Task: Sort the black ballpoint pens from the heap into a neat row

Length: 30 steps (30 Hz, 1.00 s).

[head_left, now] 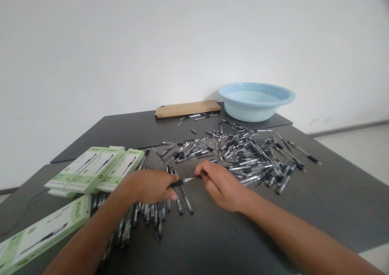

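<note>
My left hand [154, 186] is closed round a pen [182, 182], whose pale tip points right toward my other hand. Just beyond that tip, my right hand [220, 186] is pinched; whatever its fingertips hold is too small to make out. Below and beside my left hand lies a row of black and clear pens [152, 218], partly hidden by the hand and forearm. A large loose pile of pens and pen parts [249, 153] spreads behind and to the right of my right hand.
Green and white pen boxes [118, 169] are stacked at the left, with another box [45, 230] nearer the front. A flattened brown carton [188, 108] lies at the back beside a light blue basin [255, 105]. The dark table [334, 202] has a seam near the back.
</note>
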Available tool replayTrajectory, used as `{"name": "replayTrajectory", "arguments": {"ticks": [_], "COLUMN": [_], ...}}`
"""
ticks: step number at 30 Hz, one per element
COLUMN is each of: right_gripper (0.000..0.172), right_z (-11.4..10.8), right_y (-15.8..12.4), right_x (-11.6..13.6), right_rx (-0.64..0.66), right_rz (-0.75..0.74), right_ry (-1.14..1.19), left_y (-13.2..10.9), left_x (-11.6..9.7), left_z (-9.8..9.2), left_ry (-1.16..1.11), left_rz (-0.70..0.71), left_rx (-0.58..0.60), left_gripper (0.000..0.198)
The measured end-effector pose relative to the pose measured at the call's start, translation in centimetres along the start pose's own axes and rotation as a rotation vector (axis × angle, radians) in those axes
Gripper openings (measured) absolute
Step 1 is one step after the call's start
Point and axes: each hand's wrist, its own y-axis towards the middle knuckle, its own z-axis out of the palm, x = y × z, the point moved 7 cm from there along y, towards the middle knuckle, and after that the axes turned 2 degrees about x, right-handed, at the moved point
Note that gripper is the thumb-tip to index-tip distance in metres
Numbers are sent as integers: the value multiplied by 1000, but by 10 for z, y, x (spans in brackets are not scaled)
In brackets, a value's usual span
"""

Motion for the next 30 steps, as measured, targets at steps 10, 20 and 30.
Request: {"name": "replayTrajectory", "arguments": {"ticks": [10, 20, 30], "right_gripper": [28, 36, 12], "right_z": [6, 16, -1], "right_y": [3, 1, 5], "right_x": [-13, -15, -18], "right_rx": [14, 178, 46], "right_rz": [95, 59, 38], "right_ry": [46, -57, 11], "left_y": [3, 12, 20], "left_x": [-4, 0, 7], "left_z": [0, 3, 5], "left_ry": [19, 6, -77], "left_rz": [23, 28, 50], "left_rx": [28, 47, 56], "left_gripper": [54, 50, 36]}}
